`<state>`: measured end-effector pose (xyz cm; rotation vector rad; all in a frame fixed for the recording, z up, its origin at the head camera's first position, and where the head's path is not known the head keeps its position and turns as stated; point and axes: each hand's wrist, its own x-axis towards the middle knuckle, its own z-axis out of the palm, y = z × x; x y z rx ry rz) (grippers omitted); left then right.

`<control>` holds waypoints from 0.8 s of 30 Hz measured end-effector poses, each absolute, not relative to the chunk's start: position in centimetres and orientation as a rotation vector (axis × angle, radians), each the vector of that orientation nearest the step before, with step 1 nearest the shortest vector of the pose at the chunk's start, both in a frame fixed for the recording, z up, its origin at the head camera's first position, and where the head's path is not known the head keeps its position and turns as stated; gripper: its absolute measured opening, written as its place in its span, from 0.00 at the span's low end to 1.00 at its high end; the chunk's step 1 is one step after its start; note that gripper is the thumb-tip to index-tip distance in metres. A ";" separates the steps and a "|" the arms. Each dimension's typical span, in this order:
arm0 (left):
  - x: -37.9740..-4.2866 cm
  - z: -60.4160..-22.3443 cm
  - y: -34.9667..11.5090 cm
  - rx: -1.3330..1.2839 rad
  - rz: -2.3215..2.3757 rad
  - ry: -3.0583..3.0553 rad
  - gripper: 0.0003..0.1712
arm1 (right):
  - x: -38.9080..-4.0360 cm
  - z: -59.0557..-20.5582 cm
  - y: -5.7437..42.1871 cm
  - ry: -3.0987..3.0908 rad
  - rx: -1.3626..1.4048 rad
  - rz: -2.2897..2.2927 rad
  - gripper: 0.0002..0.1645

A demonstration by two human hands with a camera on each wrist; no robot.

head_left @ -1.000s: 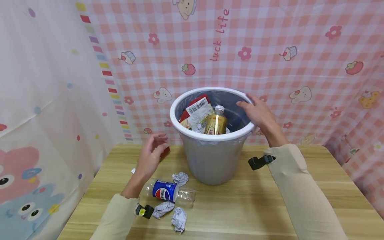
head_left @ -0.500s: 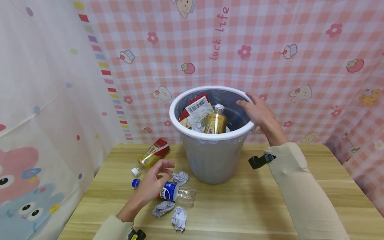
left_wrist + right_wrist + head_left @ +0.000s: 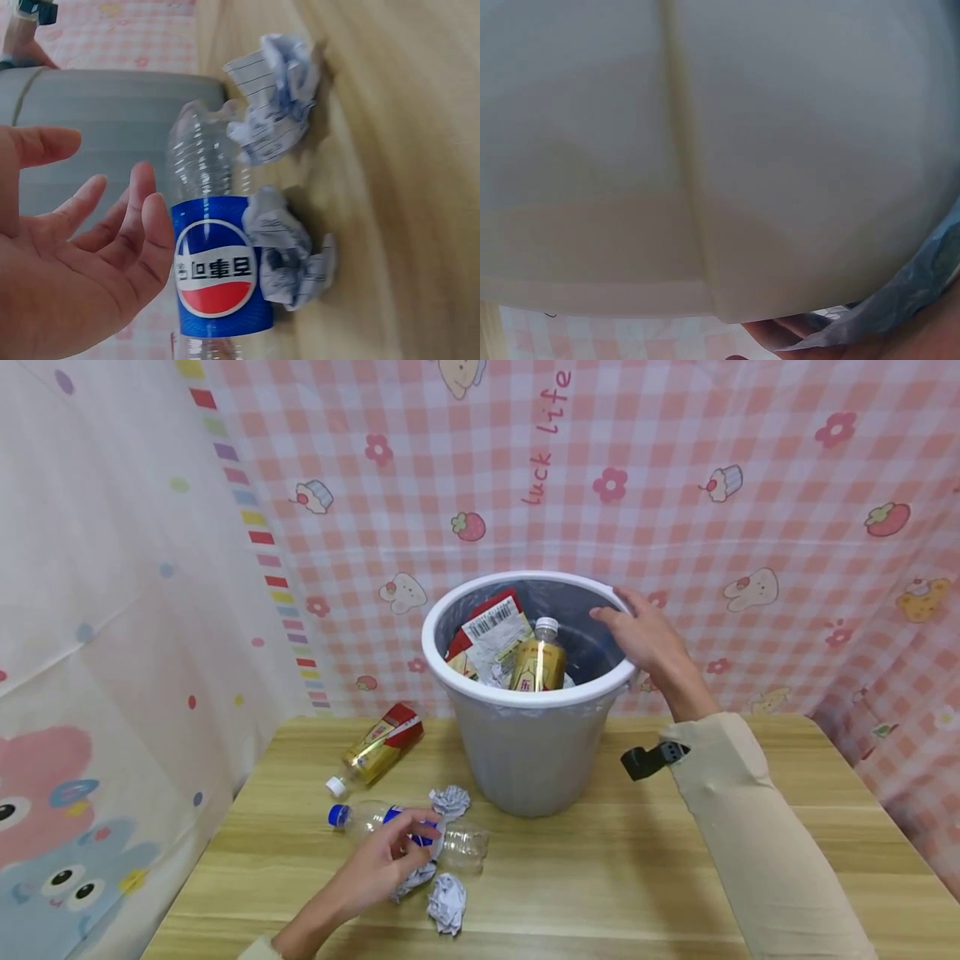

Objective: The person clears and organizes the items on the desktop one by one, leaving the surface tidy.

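Observation:
My left hand (image 3: 386,864) hovers over a lying clear Pepsi bottle (image 3: 465,847), its fingers loosely bent and holding nothing. In the left wrist view the blue label of the Pepsi bottle (image 3: 217,262) shows beside the fingertips, with crumpled paper balls (image 3: 274,105) along it. My right hand (image 3: 648,639) grips the right rim of a grey trash can (image 3: 536,752) with a white rim. Seen from the right wrist, the can's wall (image 3: 780,165) fills most of the view, and fingers (image 3: 780,334) show below beside the liner bag.
Inside the can are a gold-labelled bottle (image 3: 538,664) and a red-and-white package (image 3: 495,631). Another gold-and-red bottle (image 3: 378,747) lies at the table's back left. Crumpled paper (image 3: 447,903) lies in front of the Pepsi bottle, and another paper ball (image 3: 450,802) behind it.
My left hand has come back toward me from near the gold-and-red bottle to above the Pepsi bottle, uncovering the former. The right hand stays on the rim.

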<state>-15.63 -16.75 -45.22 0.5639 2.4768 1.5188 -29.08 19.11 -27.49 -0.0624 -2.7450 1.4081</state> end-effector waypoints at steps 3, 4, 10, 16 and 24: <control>-15.2 -45.8 -16.9 0.589 1.492 2.438 0.23 | -29.0 -27.4 19.2 -2.744 -0.061 1.406 0.46; -15.0 -46.0 -16.9 0.585 1.487 2.425 0.23 | -29.0 -27.4 19.2 -2.745 -0.061 1.404 0.46; -14.1 -46.9 -17.0 0.509 1.455 2.381 0.25 | -29.0 -27.4 19.2 -2.746 -0.062 1.408 0.46; -13.9 -47.6 -16.8 0.507 1.364 2.377 0.25 | -29.1 -27.3 19.3 -2.740 -0.058 1.401 0.46; -13.9 -48.8 -16.4 0.488 1.346 2.245 0.28 | -29.1 -27.4 19.2 -2.749 -0.058 1.407 0.47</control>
